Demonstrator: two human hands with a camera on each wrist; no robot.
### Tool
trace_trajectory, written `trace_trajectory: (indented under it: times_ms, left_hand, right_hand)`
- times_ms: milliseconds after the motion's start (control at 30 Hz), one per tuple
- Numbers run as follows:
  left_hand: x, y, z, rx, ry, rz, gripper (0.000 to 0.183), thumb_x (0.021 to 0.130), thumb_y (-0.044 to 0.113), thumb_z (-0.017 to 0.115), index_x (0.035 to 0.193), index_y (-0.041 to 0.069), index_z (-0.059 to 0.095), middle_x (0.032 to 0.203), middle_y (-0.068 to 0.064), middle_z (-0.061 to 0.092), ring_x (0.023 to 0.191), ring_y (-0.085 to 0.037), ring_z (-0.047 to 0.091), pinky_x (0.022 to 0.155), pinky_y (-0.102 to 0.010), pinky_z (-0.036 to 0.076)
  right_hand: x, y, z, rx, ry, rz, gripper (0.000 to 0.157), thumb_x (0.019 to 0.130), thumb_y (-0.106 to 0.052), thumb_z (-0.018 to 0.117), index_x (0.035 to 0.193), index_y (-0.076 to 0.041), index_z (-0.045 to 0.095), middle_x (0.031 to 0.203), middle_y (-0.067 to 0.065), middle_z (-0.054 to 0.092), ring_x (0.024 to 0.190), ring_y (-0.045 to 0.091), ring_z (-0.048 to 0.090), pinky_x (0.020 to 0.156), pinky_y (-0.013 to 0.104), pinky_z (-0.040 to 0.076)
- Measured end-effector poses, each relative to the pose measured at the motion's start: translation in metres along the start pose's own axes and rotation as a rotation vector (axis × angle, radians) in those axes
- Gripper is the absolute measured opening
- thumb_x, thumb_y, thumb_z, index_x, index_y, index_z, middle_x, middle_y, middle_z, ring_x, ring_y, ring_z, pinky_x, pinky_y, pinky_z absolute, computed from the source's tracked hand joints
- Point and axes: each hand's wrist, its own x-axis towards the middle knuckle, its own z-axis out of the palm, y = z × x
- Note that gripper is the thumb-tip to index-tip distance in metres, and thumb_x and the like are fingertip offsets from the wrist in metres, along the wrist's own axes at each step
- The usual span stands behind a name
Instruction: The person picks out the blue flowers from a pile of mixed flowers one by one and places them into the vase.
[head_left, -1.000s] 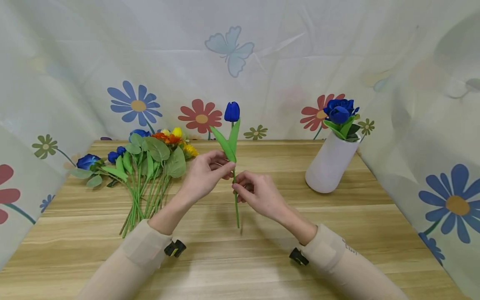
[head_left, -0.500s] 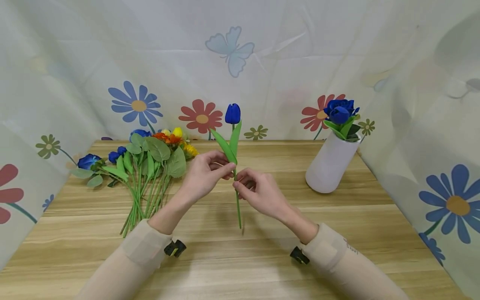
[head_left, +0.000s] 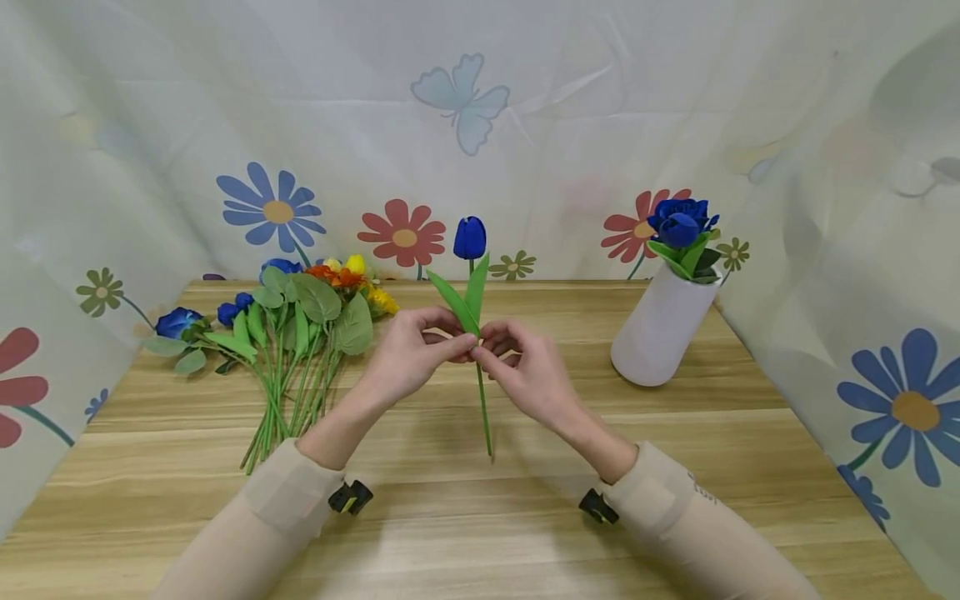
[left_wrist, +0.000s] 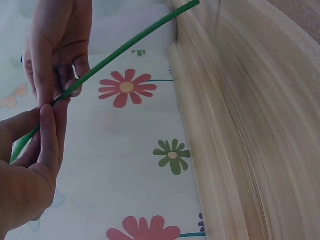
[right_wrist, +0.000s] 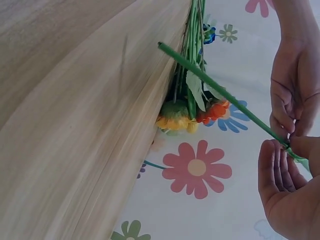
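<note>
A blue artificial tulip with two green leaves stands nearly upright between both hands, above the middle of the table. My left hand pinches it where the leaves meet the stem. Just to the right, my right hand pinches the stem at the same height, its fingertips against those of the left. Below the hands the bare green stem runs down at a slant in the head view. In the right wrist view its cut end points away from the fingers.
On the left of the wooden table lies a bunch of artificial flowers, blue, orange and yellow, stems toward the front. At the right a white vase holds blue flowers. A flower-printed curtain hangs behind the table.
My right hand has slid up the stem to meet the left fingertips. The tulip has sunk slightly, its lower end swinging a little to the right. The left hand has barely moved.
</note>
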Motion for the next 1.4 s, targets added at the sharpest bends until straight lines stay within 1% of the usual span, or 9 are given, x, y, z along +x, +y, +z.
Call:
trace_trajectory:
  times_ms: [200, 467, 567, 700, 833, 1033, 1167, 1267, 1400]
  left_hand:
    - [0.000, 0.000, 0.000, -0.012, 0.003, -0.003, 0.019, 0.099, 0.012, 0.071, 0.112, -0.003, 0.073, 0.101, -0.012, 0.074, 0.087, -0.024, 0.076, 0.082, -0.040, 0.060]
    - [0.001, 0.000, 0.001, -0.010, 0.028, 0.044, 0.019, 0.098, 0.010, 0.073, 0.113, -0.001, 0.071, 0.103, -0.012, 0.074, 0.090, -0.024, 0.074, 0.084, -0.043, 0.059]
    - [0.001, 0.000, 0.001, 0.007, 0.025, 0.055, 0.018, 0.098, 0.010, 0.073, 0.112, 0.000, 0.072, 0.102, -0.011, 0.074, 0.090, -0.023, 0.074, 0.083, -0.043, 0.059]
    - [0.001, 0.000, 0.001, 0.016, 0.017, 0.064, 0.018, 0.098, 0.011, 0.072, 0.112, 0.000, 0.072, 0.102, -0.011, 0.074, 0.090, -0.023, 0.074, 0.081, -0.037, 0.060]
    - [0.001, -0.001, 0.000, 0.023, 0.004, 0.072, 0.018, 0.097, 0.012, 0.074, 0.112, 0.001, 0.072, 0.102, -0.010, 0.074, 0.090, -0.023, 0.074, 0.082, -0.038, 0.059]
    - [-0.001, -0.002, -0.003, 0.083, -0.010, 0.101, 0.020, 0.095, 0.016, 0.077, 0.112, 0.005, 0.073, 0.099, -0.006, 0.073, 0.089, -0.026, 0.071, 0.079, -0.039, 0.058]
    - [-0.003, -0.003, -0.010, 0.108, 0.000, 0.078, 0.023, 0.095, 0.021, 0.077, 0.113, 0.007, 0.072, 0.100, -0.004, 0.073, 0.091, -0.025, 0.069, 0.080, -0.043, 0.056]
    - [-0.004, -0.007, -0.017, 0.137, 0.000, 0.050, 0.023, 0.097, 0.026, 0.076, 0.114, 0.011, 0.071, 0.102, -0.003, 0.072, 0.091, -0.022, 0.068, 0.081, -0.043, 0.056]
    - [-0.005, -0.012, -0.024, 0.181, -0.010, 0.025, 0.022, 0.097, 0.029, 0.075, 0.113, 0.013, 0.071, 0.104, -0.001, 0.071, 0.092, -0.021, 0.066, 0.082, -0.043, 0.055]
  right_hand:
    - [0.000, 0.001, -0.001, 0.000, -0.004, -0.005, 0.015, 0.098, -0.009, 0.072, 0.111, -0.002, 0.070, 0.089, 0.007, 0.071, 0.077, 0.022, 0.070, 0.063, 0.028, 0.058]
    - [-0.002, -0.002, -0.003, -0.021, -0.019, -0.007, 0.012, 0.097, -0.009, 0.073, 0.107, -0.003, 0.070, 0.089, 0.004, 0.071, 0.080, 0.016, 0.069, 0.064, 0.031, 0.058]
    - [-0.002, -0.004, -0.004, -0.010, -0.026, 0.005, 0.015, 0.098, -0.011, 0.073, 0.109, -0.003, 0.070, 0.090, 0.005, 0.071, 0.080, 0.017, 0.070, 0.062, 0.030, 0.058]
    - [-0.001, -0.004, -0.004, -0.003, -0.023, 0.010, 0.016, 0.098, -0.013, 0.072, 0.111, -0.003, 0.070, 0.091, 0.006, 0.071, 0.080, 0.019, 0.070, 0.063, 0.029, 0.058]
    - [0.000, -0.003, -0.005, -0.040, -0.020, -0.002, 0.013, 0.098, -0.010, 0.072, 0.110, -0.003, 0.070, 0.091, 0.004, 0.071, 0.082, 0.015, 0.070, 0.067, 0.030, 0.059]
    - [-0.001, -0.003, -0.011, -0.080, -0.022, -0.006, 0.013, 0.098, -0.007, 0.070, 0.110, -0.002, 0.069, 0.093, 0.004, 0.070, 0.084, 0.015, 0.069, 0.069, 0.033, 0.059]
    - [-0.001, -0.004, -0.018, -0.102, -0.008, 0.007, 0.014, 0.098, -0.007, 0.070, 0.111, -0.002, 0.068, 0.093, 0.005, 0.069, 0.085, 0.017, 0.067, 0.069, 0.034, 0.059]
    - [0.000, -0.004, -0.024, -0.121, 0.006, 0.004, 0.015, 0.099, -0.008, 0.070, 0.112, -0.001, 0.068, 0.094, 0.006, 0.069, 0.086, 0.017, 0.066, 0.069, 0.033, 0.058]
    - [0.000, -0.004, -0.033, -0.150, 0.021, -0.033, 0.016, 0.099, -0.007, 0.070, 0.113, 0.000, 0.068, 0.094, 0.007, 0.069, 0.086, 0.018, 0.066, 0.068, 0.030, 0.058]
